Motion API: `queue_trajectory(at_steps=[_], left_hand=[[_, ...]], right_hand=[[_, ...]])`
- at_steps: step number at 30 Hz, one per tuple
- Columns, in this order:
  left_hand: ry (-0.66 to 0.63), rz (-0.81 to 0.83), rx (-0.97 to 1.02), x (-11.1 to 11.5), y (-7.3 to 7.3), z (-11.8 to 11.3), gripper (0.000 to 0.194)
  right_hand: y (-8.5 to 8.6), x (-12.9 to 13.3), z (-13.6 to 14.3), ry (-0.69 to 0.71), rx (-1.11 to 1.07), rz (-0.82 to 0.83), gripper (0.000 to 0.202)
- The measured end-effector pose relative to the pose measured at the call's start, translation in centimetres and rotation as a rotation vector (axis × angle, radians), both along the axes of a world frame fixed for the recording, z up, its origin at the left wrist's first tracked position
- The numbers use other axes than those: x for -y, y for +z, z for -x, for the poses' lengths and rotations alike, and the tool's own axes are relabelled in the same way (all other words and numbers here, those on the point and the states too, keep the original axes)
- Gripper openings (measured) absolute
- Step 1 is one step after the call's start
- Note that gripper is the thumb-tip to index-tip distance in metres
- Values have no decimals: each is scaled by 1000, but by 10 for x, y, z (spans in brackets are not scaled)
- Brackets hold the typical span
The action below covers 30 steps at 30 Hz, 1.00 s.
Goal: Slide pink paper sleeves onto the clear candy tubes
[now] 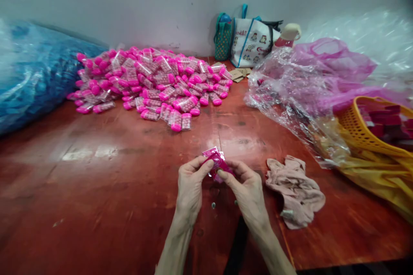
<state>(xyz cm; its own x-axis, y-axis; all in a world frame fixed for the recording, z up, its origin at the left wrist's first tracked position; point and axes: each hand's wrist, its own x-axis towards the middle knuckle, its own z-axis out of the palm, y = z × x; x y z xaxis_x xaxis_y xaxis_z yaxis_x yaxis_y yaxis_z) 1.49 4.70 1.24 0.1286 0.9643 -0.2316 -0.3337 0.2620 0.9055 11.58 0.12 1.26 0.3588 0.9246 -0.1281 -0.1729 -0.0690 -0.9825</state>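
Your left hand (190, 184) and your right hand (251, 187) both pinch the magenta printed packaging (217, 163) between thumb and fingers, above the red-brown table (112, 210). The crumpled pink cloth (298, 195) lies beside your right hand. The pink-capped clear containers (155, 81) lie heaped beyond your hands, near the wall (122, 4).

Blue bag (41, 75) cut off, L edge; basket (350, 120) ditto, R (contents (385, 122) blurry); pink pkt (217, 162) part-hidden by R grip (250, 184).
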Motion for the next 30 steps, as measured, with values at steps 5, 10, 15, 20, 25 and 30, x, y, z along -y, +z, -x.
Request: queue_trajectory(at_steps=[5,10,15,20,25,30], left_hand=[[46,18,41,1,4,14,3],[123,82,85,-8,8,27,6],[144,122,87,-23,11,44,12],[150,84,18,-48,16,72,21],[328,-57,-92,-119,23,130,23],[433,-255,-256,-215,26,186,20]], right_hand=[[-3,-4,12,39,222,-9,17],[-9,-15,31,-6,434,-74,23],[-2,-33,52,49,566,-126,32],[13,-59,72,163,658,-149,39],[26,-121,41,160,809,-179,38],[37,-243,-52,-135,979,-102,25]])
